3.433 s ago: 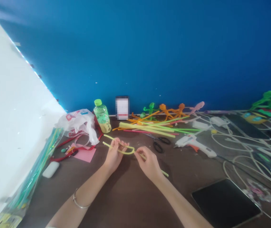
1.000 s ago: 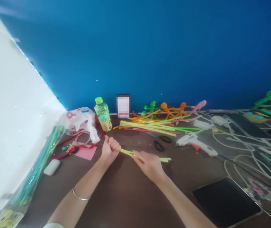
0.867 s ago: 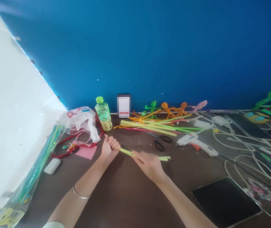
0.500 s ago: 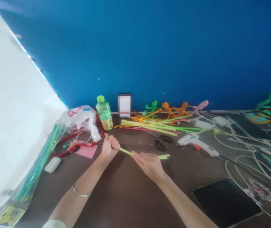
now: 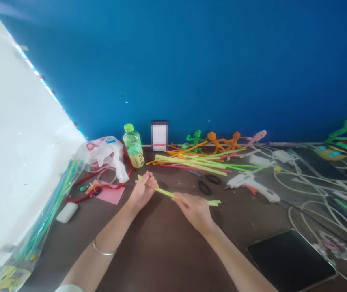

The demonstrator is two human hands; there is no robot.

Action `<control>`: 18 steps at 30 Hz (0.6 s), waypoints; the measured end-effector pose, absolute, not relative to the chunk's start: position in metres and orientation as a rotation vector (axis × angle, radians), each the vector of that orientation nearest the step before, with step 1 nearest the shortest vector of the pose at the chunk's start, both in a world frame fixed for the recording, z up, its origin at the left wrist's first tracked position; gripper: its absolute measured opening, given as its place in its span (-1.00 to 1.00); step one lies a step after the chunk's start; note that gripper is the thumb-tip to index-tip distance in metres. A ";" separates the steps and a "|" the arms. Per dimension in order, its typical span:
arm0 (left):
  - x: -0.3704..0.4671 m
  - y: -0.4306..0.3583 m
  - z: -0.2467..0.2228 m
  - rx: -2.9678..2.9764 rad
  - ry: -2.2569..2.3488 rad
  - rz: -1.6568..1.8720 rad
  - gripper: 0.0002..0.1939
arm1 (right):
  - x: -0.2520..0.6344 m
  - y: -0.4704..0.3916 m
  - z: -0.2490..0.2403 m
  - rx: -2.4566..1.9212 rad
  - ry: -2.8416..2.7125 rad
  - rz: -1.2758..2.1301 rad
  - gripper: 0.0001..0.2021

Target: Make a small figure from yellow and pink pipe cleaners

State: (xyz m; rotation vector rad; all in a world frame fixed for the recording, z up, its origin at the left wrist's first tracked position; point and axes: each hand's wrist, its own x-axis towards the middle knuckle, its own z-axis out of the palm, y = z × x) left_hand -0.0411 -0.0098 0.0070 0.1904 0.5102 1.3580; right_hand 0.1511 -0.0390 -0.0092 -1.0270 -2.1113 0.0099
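Observation:
Pale yellow pipe cleaners [image 5: 164,192] run between my two hands above the brown table [image 5: 161,251]. My left hand [image 5: 144,190] is closed around their left part, with a short end sticking out past the thumb. Farther right, my right hand [image 5: 194,209] grips the same strands from above, and two loose ends stick out beyond it. Its palm side is hidden. Behind the hands lies a pile of yellow, green, orange and red pipe cleaners [image 5: 194,163]. Black-handled scissors [image 5: 204,184] rest just beyond my right hand.
A green-capped bottle [image 5: 133,148] and a white plastic bag [image 5: 103,152] stand back left. On the right are a glue gun [image 5: 254,186], a black tablet [image 5: 292,259] and tangled cables. Orange figures [image 5: 225,142] line the blue wall. A bag of pipe cleaners [image 5: 44,219] lies at left.
Both hands have shifted slightly right with the pipe cleaners. My left hand has turned, its thumb now lying along the strands, and a short end shows past it.

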 end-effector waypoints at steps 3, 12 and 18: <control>-0.042 -0.011 0.007 0.232 0.496 1.349 -0.83 | 0.151 -0.037 -0.009 -1.082 -2.067 0.092 -0.80; -0.039 -0.015 0.011 0.234 0.472 1.349 -0.90 | 0.148 -0.035 -0.010 -1.081 -2.110 0.414 -0.74; -0.037 -0.015 0.010 0.185 0.558 1.404 -0.79 | 0.148 -0.036 -0.009 -1.173 -2.065 0.412 -0.79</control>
